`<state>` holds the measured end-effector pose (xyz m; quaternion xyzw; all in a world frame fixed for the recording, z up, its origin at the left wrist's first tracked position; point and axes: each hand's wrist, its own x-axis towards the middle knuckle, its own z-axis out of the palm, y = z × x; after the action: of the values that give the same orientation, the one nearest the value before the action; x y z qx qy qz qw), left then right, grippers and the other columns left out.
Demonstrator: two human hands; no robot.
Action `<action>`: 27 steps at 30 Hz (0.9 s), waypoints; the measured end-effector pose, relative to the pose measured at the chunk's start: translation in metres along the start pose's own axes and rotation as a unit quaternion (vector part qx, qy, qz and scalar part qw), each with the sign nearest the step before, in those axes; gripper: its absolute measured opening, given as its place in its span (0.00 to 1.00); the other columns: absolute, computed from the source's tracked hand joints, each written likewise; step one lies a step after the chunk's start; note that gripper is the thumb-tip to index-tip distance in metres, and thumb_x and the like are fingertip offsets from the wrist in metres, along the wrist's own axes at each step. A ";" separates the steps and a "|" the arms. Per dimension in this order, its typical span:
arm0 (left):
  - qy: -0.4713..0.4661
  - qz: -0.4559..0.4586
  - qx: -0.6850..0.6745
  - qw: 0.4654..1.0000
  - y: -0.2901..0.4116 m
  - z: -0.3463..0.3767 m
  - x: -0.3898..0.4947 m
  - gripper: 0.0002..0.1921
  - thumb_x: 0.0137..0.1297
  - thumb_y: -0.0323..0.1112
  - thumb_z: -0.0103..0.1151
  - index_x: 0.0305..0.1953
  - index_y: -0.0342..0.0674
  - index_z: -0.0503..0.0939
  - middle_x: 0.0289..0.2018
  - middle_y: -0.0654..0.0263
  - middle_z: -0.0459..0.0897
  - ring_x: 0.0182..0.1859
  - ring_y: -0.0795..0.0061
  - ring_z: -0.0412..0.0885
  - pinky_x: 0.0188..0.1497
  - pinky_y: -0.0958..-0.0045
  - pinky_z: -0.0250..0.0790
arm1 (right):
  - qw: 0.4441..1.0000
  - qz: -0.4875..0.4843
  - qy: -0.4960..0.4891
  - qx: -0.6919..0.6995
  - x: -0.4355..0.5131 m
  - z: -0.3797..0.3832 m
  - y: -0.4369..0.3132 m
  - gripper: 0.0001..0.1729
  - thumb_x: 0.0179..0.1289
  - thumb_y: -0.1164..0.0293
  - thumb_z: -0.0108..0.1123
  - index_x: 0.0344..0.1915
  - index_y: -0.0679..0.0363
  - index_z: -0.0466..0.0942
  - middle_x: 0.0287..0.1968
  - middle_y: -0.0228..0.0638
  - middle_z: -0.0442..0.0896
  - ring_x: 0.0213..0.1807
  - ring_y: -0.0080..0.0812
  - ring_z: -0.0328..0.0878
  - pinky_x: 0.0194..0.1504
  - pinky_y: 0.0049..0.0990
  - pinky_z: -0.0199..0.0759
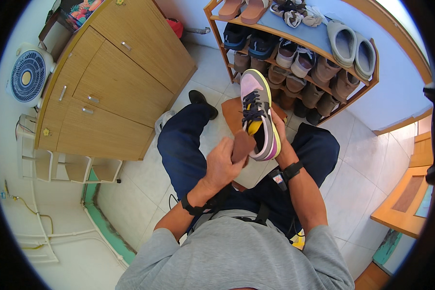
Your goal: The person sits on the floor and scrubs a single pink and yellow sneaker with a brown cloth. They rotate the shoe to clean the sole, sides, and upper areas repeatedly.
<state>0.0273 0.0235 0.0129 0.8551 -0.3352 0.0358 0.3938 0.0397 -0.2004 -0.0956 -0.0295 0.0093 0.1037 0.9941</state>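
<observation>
A low-cut lace-up sneaker (259, 116) in grey, pink and white, with dark laces and a yellow-green sole edge, is held up between my knees. Its toe points away from me and its opening faces up; a yellow tongue lining shows inside. My right hand (280, 127) grips it from the right side, most fingers hidden behind it. In my left hand (221, 161) is a brown block (243, 146), perhaps a shoe brush, its underside hidden. The block's end overlaps the heel opening; whether they touch is unclear.
A wooden shoe rack (322, 54) with several pairs stands ahead. At left are a wooden cabinet (119, 83), a box fan (28, 76) and small white shelves (72, 168). A flat orange-brown surface (233, 112) lies below the sneaker. A wooden door (402, 203) is at right.
</observation>
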 end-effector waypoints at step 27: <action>0.036 0.034 -0.064 0.997 0.015 -0.005 0.032 0.19 0.64 0.30 0.76 0.53 0.33 0.83 0.45 0.55 0.87 0.47 0.54 0.89 0.49 0.64 0.80 | 0.997 0.040 0.064 -0.017 0.006 -0.001 0.005 0.33 0.85 0.48 0.50 0.68 0.66 0.77 0.58 0.53 0.89 0.56 0.50 0.89 0.64 0.46 0.84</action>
<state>0.0444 0.0023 0.0360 0.8145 -0.3514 0.0581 0.4580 0.0441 -0.1939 -0.0968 -0.0522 0.0722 0.1417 0.9859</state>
